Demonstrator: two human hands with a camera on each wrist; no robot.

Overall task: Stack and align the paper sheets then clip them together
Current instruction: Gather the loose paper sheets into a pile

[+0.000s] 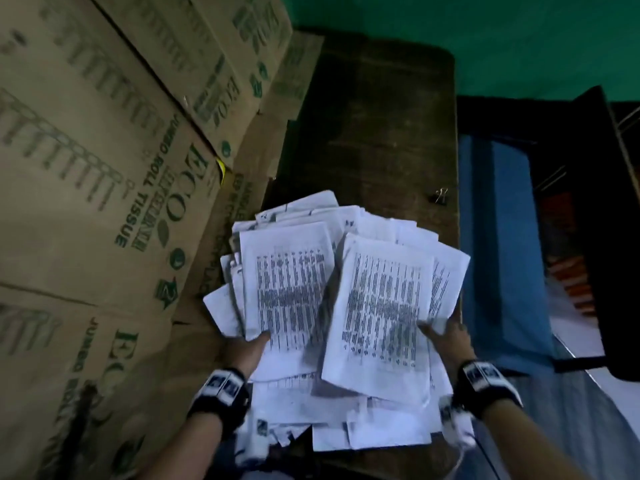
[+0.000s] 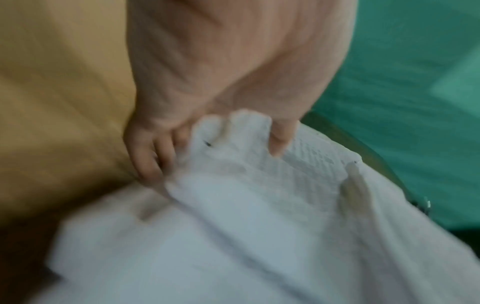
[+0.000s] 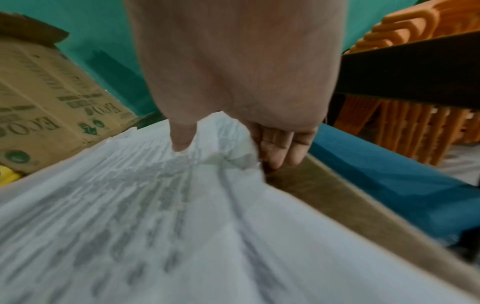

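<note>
A loose heap of printed paper sheets (image 1: 346,271) lies fanned out on a dark wooden table (image 1: 374,133). My left hand (image 1: 256,344) grips the near edge of a bundle of sheets (image 2: 233,164) on the left, thumb on top and fingers underneath. At the right side of the heap my right hand (image 1: 440,332) pinches another bundle (image 3: 213,156), thumb (image 3: 182,139) on the printed face and fingers (image 3: 280,148) below the edge. A small black binder clip (image 1: 441,195) sits alone near the table's right edge, beyond the heap.
Stacked cardboard boxes (image 1: 104,168) printed "ECO" stand close along the table's left side. A blue surface (image 1: 498,237) lies to the right of the table, with orange plastic chairs (image 3: 415,115) beyond it. A green wall (image 1: 450,29) is behind.
</note>
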